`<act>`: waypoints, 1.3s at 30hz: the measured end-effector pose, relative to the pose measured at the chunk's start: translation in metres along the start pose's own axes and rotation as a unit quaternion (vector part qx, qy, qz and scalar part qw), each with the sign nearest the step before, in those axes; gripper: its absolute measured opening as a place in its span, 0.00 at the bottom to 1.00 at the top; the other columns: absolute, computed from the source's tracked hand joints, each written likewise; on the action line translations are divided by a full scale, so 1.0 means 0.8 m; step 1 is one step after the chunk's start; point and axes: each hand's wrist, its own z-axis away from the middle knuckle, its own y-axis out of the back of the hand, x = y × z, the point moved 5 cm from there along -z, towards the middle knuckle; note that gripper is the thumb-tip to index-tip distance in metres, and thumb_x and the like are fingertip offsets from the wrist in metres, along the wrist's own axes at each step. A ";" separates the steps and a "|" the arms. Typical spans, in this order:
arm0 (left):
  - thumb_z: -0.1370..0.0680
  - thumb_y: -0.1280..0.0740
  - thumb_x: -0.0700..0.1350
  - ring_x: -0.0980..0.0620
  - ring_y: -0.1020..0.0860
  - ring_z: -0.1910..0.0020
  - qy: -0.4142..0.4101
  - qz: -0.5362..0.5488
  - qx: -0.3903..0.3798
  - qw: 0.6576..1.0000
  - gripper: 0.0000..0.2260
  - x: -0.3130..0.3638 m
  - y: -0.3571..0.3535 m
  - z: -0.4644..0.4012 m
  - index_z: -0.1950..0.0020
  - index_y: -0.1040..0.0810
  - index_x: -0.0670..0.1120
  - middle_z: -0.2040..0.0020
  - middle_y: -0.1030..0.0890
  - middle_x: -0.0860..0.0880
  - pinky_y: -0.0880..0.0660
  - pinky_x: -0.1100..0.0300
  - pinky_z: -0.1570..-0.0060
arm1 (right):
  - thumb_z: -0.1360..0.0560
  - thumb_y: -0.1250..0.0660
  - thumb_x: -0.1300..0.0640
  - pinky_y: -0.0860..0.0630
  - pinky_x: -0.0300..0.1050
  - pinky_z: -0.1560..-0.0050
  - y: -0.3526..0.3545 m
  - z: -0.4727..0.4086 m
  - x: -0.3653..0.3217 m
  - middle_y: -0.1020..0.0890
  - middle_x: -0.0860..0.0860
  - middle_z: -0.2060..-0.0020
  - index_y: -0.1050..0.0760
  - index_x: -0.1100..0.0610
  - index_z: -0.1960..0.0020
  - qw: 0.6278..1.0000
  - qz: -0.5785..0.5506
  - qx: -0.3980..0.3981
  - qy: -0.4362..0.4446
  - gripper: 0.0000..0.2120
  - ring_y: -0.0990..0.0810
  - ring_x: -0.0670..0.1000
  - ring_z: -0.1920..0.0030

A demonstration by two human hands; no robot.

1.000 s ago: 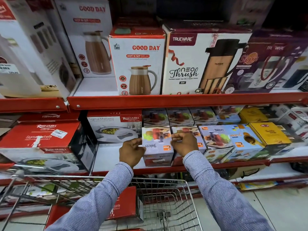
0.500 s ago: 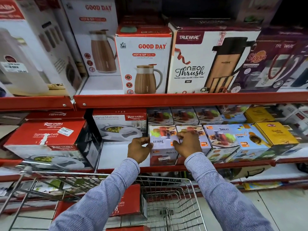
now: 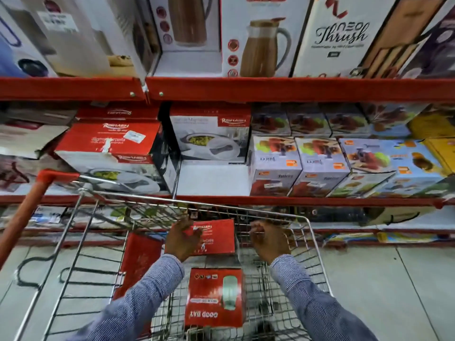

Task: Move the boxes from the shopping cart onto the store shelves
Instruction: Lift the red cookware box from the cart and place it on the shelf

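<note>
Both my hands reach down into the wire shopping cart. My left hand lies with spread fingers on the left part of a red Rishabh box at the cart's far end. My right hand hovers to the right of that box, fingers curled, apart from it and holding nothing. Nearer to me in the cart stands a red Good Day box, and another red box leans at the left. The Juicer box stands on the middle shelf, in line with its neighbours.
The middle shelf has a bare white gap left of the Juicer box, in front of a Rishabh casserole box. Jug boxes fill the upper shelf. The cart's red handle rises at the left. Tiled floor lies at the right.
Both hands have let go of the Juicer box on the shelf and dropped into the cart. The view has tilted down; my left hand now rests on the red Rishabh box.
</note>
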 end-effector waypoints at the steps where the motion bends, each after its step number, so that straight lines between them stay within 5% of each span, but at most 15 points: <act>1: 0.31 0.26 0.48 0.45 0.18 0.49 0.017 -0.003 0.001 1.000 0.16 -0.019 0.001 -0.002 0.47 0.18 0.41 0.48 0.15 0.43 0.25 0.57 0.48 | 0.28 0.40 0.48 0.29 0.30 0.62 -0.025 0.002 0.005 0.14 0.53 0.54 0.20 0.56 0.46 0.999 -0.011 -0.038 -0.029 0.18 0.17 0.49 0.57; 6: 0.42 0.25 0.56 0.46 0.18 0.45 0.131 0.020 -0.079 0.988 0.30 -0.127 -0.034 -0.051 0.43 0.20 0.44 0.43 0.16 0.45 0.24 0.52 0.43 | 0.24 0.37 0.53 0.24 0.45 0.46 -0.108 0.003 0.030 0.16 0.57 0.47 0.20 0.59 0.44 0.981 -0.040 -0.143 -0.129 0.14 0.18 0.56 0.48; 12: 0.29 0.29 0.45 0.40 0.22 0.40 0.155 0.039 -0.088 0.983 0.22 -0.111 -0.014 -0.034 0.38 0.23 0.36 0.38 0.21 0.39 0.28 0.54 0.40 | 0.24 0.39 0.49 0.29 0.40 0.52 -0.139 0.007 0.036 0.17 0.53 0.43 0.22 0.51 0.40 0.975 -0.051 -0.127 -0.177 0.15 0.20 0.54 0.49; 16: 0.38 0.36 0.55 0.41 0.20 0.43 0.138 0.024 -0.104 0.985 0.29 -0.135 -0.008 -0.042 0.43 0.20 0.41 0.45 0.17 0.42 0.26 0.51 0.39 | 0.25 0.43 0.49 0.30 0.43 0.56 -0.137 0.007 0.044 0.16 0.53 0.49 0.20 0.50 0.56 0.962 -0.093 -0.092 -0.241 0.13 0.22 0.54 0.57; 19: 0.39 0.35 0.60 0.41 0.20 0.44 0.116 0.040 -0.102 0.987 0.26 -0.138 0.009 -0.040 0.48 0.18 0.47 0.46 0.16 0.44 0.26 0.48 0.38 | 0.25 0.42 0.44 0.31 0.41 0.59 -0.116 0.015 0.038 0.15 0.52 0.53 0.20 0.51 0.61 0.966 -0.114 -0.060 -0.226 0.16 0.21 0.48 0.60; 22: 0.29 0.30 0.55 0.45 0.19 0.49 0.074 0.068 -0.074 0.992 0.13 -0.088 0.050 0.000 0.51 0.17 0.49 0.50 0.17 0.49 0.26 0.52 0.39 | 0.25 0.40 0.44 0.31 0.41 0.58 -0.078 0.029 0.015 0.15 0.51 0.55 0.18 0.52 0.56 0.963 -0.181 0.015 -0.201 0.17 0.19 0.50 0.56; 30: 0.27 0.30 0.55 0.60 0.22 0.64 -0.070 0.049 0.093 0.992 0.14 0.043 0.159 0.088 0.45 0.17 0.51 0.56 0.17 0.55 0.30 0.69 0.64 | 0.26 0.34 0.46 0.31 0.39 0.64 0.054 0.055 -0.083 0.17 0.50 0.65 0.23 0.55 0.64 0.953 -0.244 0.162 -0.081 0.14 0.21 0.50 0.64; 34: 0.31 0.28 0.61 0.54 0.16 0.59 -0.126 0.090 0.135 0.979 0.20 0.091 0.197 0.106 0.47 0.16 0.48 0.56 0.13 0.51 0.19 0.56 0.53 | 0.28 0.31 0.48 0.25 0.44 0.59 0.102 0.056 -0.114 0.15 0.53 0.64 0.23 0.56 0.64 0.941 -0.277 0.190 -0.033 0.13 0.19 0.52 0.63; 39: 0.33 0.30 0.65 0.51 0.15 0.65 -0.143 0.110 0.138 0.974 0.24 0.130 0.223 0.100 0.45 0.17 0.50 0.56 0.13 0.51 0.17 0.50 0.56 | 0.28 0.30 0.51 0.26 0.44 0.62 0.148 0.056 -0.157 0.16 0.57 0.67 0.23 0.61 0.66 0.938 -0.278 0.208 0.009 0.15 0.22 0.52 0.67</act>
